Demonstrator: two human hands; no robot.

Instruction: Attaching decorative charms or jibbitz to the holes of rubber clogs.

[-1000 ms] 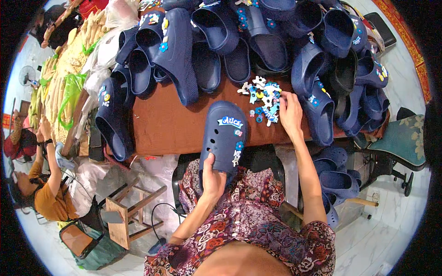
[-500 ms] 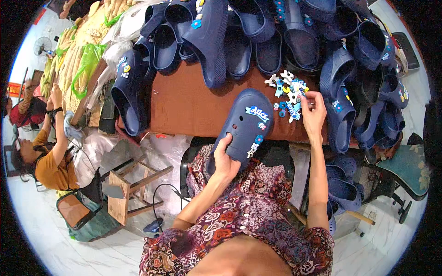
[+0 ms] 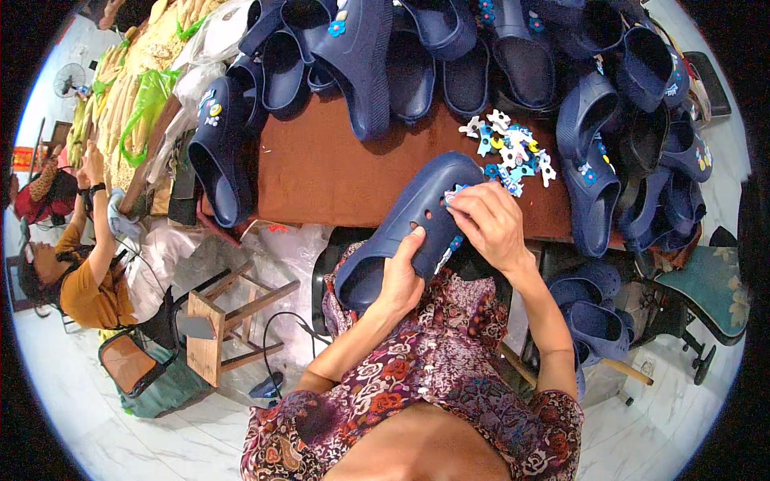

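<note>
A dark blue clog (image 3: 393, 228) is tilted over my lap, toe toward the table. My left hand (image 3: 401, 280) grips its side, thumb on the holed upper. Fingers pinched together, my right hand (image 3: 489, 224) presses at the upper near the toe; what is between its fingertips is hidden. A blue-and-white shoe charm (image 3: 455, 192) shows beside those fingertips, and a blue flower charm (image 3: 455, 242) sits lower on the clog's side. Just beyond the toe, a pile of loose charms (image 3: 513, 152) in white, blue and yellow lies on the brown tabletop (image 3: 337, 176).
Several dark blue clogs (image 3: 353, 72) line the back of the table, with more clogs (image 3: 589, 172) stacked at the right. Lighter blue clogs (image 3: 597, 325) are below. A wooden stool (image 3: 212, 341) stands left, near another person (image 3: 96, 289). An office chair (image 3: 706, 293) stands right.
My right hand has moved left from the charm pile onto the clog's upper, covering part of it. The clog has tilted, so its heel opening now shows.
</note>
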